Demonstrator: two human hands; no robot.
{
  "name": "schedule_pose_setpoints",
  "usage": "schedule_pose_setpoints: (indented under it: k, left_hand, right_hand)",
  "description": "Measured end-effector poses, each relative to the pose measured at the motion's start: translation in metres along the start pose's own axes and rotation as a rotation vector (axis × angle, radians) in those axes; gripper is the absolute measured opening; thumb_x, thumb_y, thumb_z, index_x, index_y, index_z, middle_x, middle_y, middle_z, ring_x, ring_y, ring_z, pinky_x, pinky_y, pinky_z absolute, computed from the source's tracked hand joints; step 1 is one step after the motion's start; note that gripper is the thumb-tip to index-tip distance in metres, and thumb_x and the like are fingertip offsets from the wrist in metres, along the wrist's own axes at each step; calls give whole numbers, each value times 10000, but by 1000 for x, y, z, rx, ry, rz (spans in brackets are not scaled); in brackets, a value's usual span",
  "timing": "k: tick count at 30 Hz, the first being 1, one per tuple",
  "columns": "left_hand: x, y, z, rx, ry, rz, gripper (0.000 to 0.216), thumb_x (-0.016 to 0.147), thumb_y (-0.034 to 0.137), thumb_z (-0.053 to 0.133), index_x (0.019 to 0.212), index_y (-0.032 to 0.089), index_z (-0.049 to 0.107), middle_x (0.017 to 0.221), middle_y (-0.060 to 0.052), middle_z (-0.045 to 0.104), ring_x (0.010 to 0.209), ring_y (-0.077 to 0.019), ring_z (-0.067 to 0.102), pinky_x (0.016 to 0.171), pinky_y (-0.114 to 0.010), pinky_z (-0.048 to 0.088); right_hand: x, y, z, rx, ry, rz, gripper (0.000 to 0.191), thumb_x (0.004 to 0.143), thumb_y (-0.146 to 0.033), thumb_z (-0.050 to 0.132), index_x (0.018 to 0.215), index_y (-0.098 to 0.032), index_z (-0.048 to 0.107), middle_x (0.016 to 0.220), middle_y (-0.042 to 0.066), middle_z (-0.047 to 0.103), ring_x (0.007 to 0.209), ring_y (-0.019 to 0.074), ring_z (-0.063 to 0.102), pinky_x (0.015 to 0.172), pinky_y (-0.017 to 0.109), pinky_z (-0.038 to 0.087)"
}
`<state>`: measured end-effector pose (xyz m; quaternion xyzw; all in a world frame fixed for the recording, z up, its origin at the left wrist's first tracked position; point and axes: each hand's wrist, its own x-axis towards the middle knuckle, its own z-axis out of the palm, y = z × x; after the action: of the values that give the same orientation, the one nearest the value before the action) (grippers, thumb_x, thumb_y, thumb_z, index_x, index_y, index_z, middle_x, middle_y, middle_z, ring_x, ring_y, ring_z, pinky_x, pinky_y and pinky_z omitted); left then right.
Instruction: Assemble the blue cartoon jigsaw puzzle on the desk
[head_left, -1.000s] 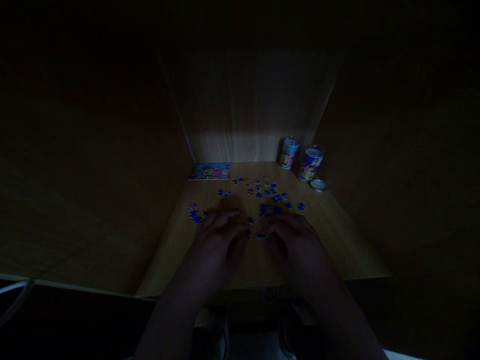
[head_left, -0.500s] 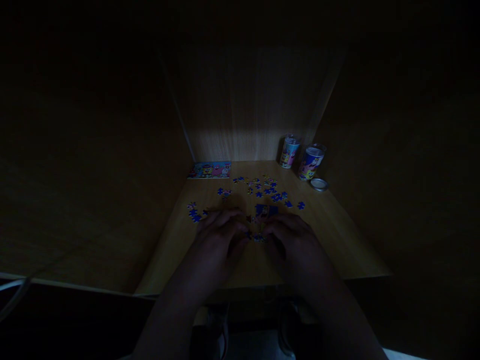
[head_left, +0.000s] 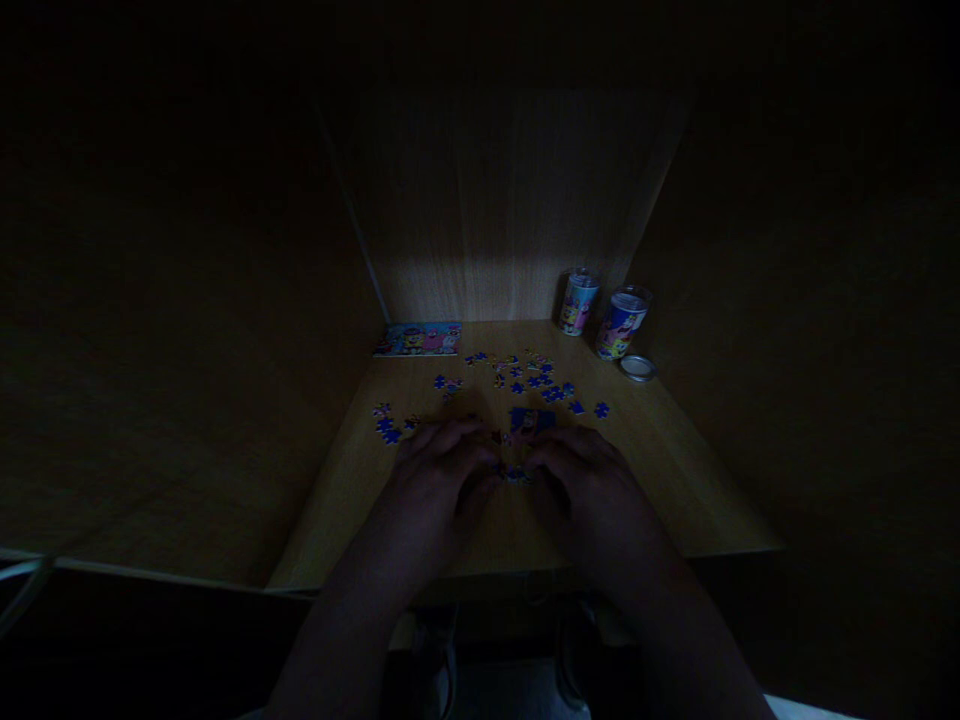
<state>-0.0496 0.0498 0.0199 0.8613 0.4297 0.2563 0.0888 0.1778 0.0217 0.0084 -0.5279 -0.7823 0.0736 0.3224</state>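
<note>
The partly joined puzzle section [head_left: 531, 420], dark blue with a multicoloured figure, lies flat just below the centre of the frame; its lower right part is hidden by the right hand [head_left: 574, 462]. A small puzzle strip [head_left: 515, 474], blue and mottled, lies below it, between the two hands. The left hand [head_left: 446, 462] is palm down, fingers curled, thumb and forefinger close together at the strip's left end; the right hand mirrors this at its right end. Whether either grips the strip cannot be told in the dim light. Loose puzzle pieces [head_left: 556, 393] are scattered above and to the left on the wooden tabletop [head_left: 600, 530]. A printed panel [head_left: 418, 341] lies left of centre; two printed canisters [head_left: 622, 326] and a round lid [head_left: 637, 369] stand right of centre, before a wooden back wall [head_left: 487, 220].
</note>
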Motion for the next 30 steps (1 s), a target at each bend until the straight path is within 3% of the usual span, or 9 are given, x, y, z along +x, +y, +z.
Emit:
schedule_pose_setpoints:
  k: [10,15,18,24,30]
  left_hand:
    - [0,0,2,21,55,-55,96,1015,180,685,1072,257,696,1355,-75,709,1267,-309,655,1106,-557,523]
    - [3,1,3,147,118,-145,59,1036,211,657,1069,235,700,1257,-108,736,1210,-340,670,1062,-563,536]
    - [3,3,3,215,138,-174,127,1050,213,639,1152,224,715,1299,-121,738,1231,-360,668,1066,-582,533]
    - [0,-2,8,169,25,43,355,1101,233,618,1452,238,666,1537,-73,680,1439,-326,568,1223,-573,446]
    - [-1,-2,5,126,-23,92,284,1088,207,645,1340,287,748,1415,-27,762,1344,-295,629,1167,-543,465]
  right_hand:
    - [0,2,2,-9,-7,11,155,983,-137,664,1050,-250,746,1239,58,781,1183,296,686,1088,522,554]
    - [0,1,2,-20,15,55,159,1003,-136,639,1053,-241,748,1243,72,783,1174,298,686,1081,512,562]
    - [1,0,2,-23,19,72,157,999,-133,643,1055,-236,747,1239,75,784,1177,301,684,1091,517,558]
    - [0,0,2,-22,22,71,167,988,-120,648,1062,-229,750,1231,80,780,1175,295,682,1091,510,556]
    - [0,2,3,-14,21,58,159,1003,-132,636,1062,-231,747,1219,91,778,1161,296,683,1069,510,564]
